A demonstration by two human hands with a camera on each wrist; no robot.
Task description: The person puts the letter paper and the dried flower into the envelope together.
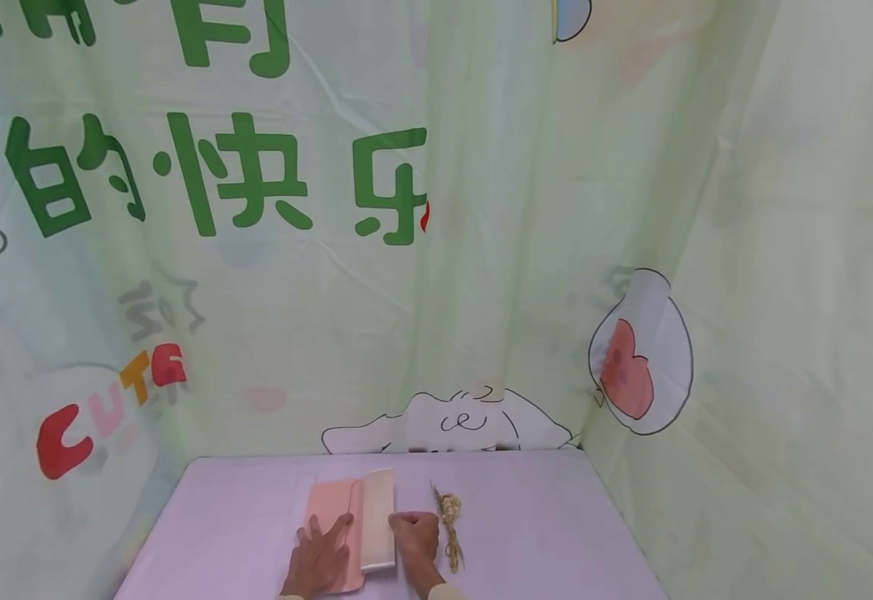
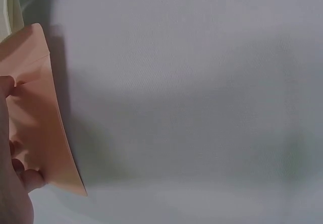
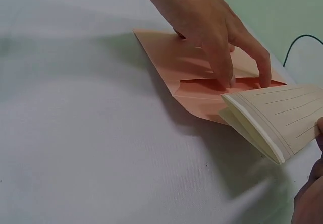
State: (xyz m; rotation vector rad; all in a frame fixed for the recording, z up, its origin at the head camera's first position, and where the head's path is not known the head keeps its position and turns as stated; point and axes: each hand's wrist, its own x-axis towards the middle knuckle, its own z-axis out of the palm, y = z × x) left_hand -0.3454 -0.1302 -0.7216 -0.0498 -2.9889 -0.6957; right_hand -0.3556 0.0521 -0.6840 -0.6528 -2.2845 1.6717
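Observation:
A pink envelope [image 1: 328,497] lies on the table, its flap side up. My left hand [image 1: 319,557] rests on it with the fingers spread. In the right wrist view, fingertips of that hand are at the mouth of the envelope [image 3: 166,55], where a darker slit shows. A folded sheet of lined, cream letter paper [image 3: 282,113] overlaps the envelope's flap edge, its folded layers visible at the end. My right hand [image 1: 417,537] pinches the paper by its right edge, with the thumb and curled fingers.
A small bunch of dried flowers [image 1: 450,510], tied at the stems, lies just right of my right hand. The table [image 1: 534,533] has a pale lilac cover. Printed curtains [image 1: 481,250] hang behind it and at both sides.

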